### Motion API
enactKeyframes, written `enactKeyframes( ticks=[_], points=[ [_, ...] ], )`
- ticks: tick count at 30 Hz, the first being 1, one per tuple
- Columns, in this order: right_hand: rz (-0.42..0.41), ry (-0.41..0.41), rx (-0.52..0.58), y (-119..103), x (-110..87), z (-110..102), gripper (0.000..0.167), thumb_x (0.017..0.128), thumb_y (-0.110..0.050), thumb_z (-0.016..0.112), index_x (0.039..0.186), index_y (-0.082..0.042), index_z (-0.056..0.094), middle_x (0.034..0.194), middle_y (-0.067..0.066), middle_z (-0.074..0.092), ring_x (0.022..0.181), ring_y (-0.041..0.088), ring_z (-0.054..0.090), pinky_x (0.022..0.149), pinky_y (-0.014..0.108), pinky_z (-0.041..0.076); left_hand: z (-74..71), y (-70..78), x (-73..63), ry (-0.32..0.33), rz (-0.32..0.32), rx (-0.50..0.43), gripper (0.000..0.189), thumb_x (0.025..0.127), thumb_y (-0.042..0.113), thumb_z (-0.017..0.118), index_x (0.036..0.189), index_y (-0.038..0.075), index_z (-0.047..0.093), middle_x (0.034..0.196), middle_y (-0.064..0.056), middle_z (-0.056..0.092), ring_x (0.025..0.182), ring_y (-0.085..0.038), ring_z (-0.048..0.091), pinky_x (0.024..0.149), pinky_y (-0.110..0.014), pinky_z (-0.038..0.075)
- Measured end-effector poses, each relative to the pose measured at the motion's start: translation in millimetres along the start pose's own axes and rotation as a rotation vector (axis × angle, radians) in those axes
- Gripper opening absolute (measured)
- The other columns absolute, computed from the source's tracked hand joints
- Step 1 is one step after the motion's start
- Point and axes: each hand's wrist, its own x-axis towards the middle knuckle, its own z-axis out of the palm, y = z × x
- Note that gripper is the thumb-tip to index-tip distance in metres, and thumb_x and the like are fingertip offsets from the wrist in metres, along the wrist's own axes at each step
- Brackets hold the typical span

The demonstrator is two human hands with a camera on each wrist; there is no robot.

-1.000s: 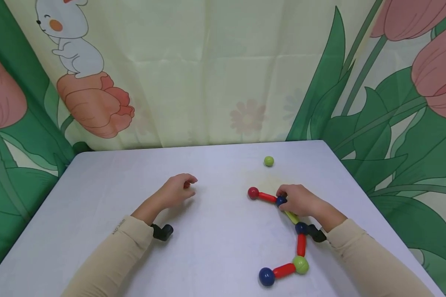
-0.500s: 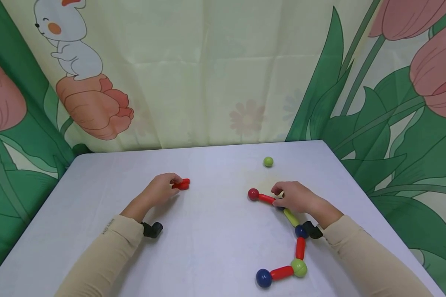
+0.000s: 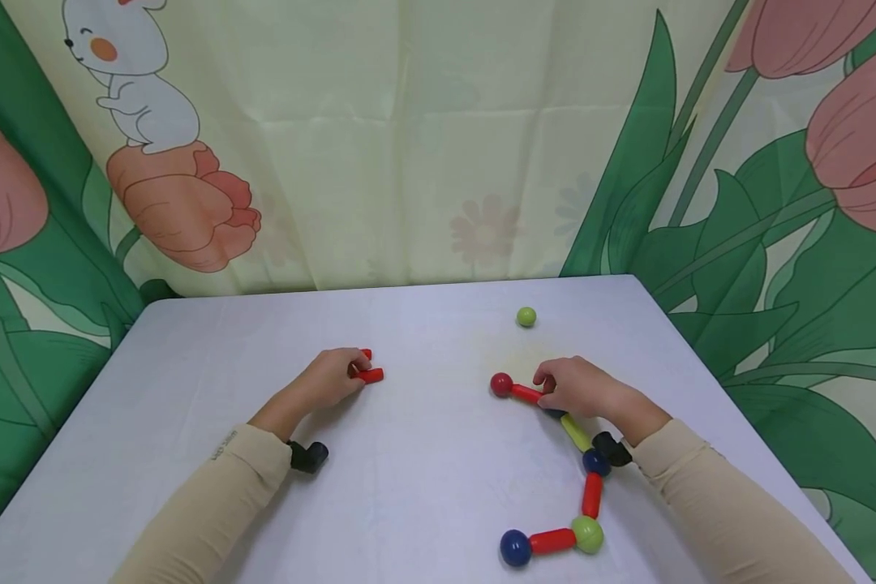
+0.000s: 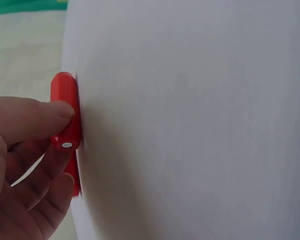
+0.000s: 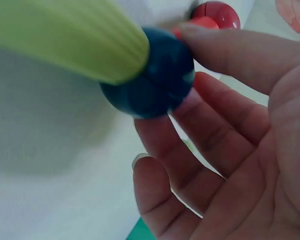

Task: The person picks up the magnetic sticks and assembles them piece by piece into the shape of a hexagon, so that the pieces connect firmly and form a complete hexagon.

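My left hand (image 3: 330, 378) pinches a red magnetic rod (image 4: 65, 90) between thumb and fingers, low over the table. A second red rod (image 4: 73, 175) lies behind it, by the other fingertips. Over on the right, my right hand (image 3: 590, 392) holds a bent chain of rods and balls at the joint of a red rod (image 3: 526, 394) and a dark blue ball (image 5: 152, 75). A yellow-green rod (image 5: 90, 40) leaves that ball. In the head view my fingers mostly cover the ball. The chain's far end is a red ball (image 3: 501, 384).
Towards me the chain runs on through another blue ball (image 3: 596, 462), a red rod (image 3: 591, 495), a green ball (image 3: 587, 534) and a red rod (image 3: 552, 541) to a blue ball (image 3: 515, 548). A loose green ball (image 3: 526, 317) lies near the table's back edge.
My left hand moved left, where two red rods came into view, then slightly right with them. My right hand's fingers shifted from the blue ball to its joint with the red rod. The chain shifted slightly.
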Motion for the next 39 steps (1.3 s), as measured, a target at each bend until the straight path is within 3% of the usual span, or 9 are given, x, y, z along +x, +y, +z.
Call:
enactKeyframes(
  ticks=[6, 18, 26, 39],
  points=[
    [0.004, -0.019, 0.003, 3, 1.7, 0, 0.030, 0.088, -0.013, 0.077, 0.114, -0.004, 0.067, 0.090, 0.002, 0.061, 0.083, 0.020, 0.056, 0.077, 0.033, 0.054, 15.7, 24.4, 8.0, -0.033, 0.054, 0.003, 0.019, 0.088, 0.002, 0.071, 0.105, 0.008, 0.068, 0.087, -0.001, 0.063, 0.080, -0.017, 0.057, 0.072, -0.030, 0.050],
    [-0.013, -0.001, 0.016, 1, 0.2, 6, 0.023, 0.088, -0.014, 0.076, 0.109, -0.009, 0.069, 0.088, 0.001, 0.060, 0.084, 0.020, 0.054, 0.073, 0.032, 0.052, 43.6, 74.8, 31.8, -0.111, 0.092, -0.121, 0.019, 0.090, 0.005, 0.072, 0.108, 0.010, 0.066, 0.091, 0.000, 0.062, 0.085, -0.018, 0.056, 0.073, -0.027, 0.050],
    [-0.043, 0.003, 0.018, 3, -1.9, 4, 0.021, 0.090, -0.013, 0.074, 0.110, -0.007, 0.069, 0.089, 0.001, 0.061, 0.083, 0.020, 0.053, 0.074, 0.033, 0.051, 56.6, 91.5, 44.0, -0.145, 0.118, -0.148, 0.020, 0.091, 0.005, 0.071, 0.108, 0.010, 0.065, 0.092, 0.000, 0.062, 0.087, -0.019, 0.056, 0.073, -0.027, 0.051],
    [-0.027, -0.012, 0.016, 3, -0.5, 6, 0.022, 0.091, -0.013, 0.073, 0.112, -0.007, 0.070, 0.089, 0.002, 0.060, 0.084, 0.020, 0.054, 0.074, 0.032, 0.052, 63.4, 109.6, 49.3, -0.172, 0.130, -0.123, 0.019, 0.092, 0.005, 0.070, 0.109, 0.011, 0.066, 0.093, 0.000, 0.062, 0.089, -0.019, 0.056, 0.082, -0.029, 0.050]
  ],
)
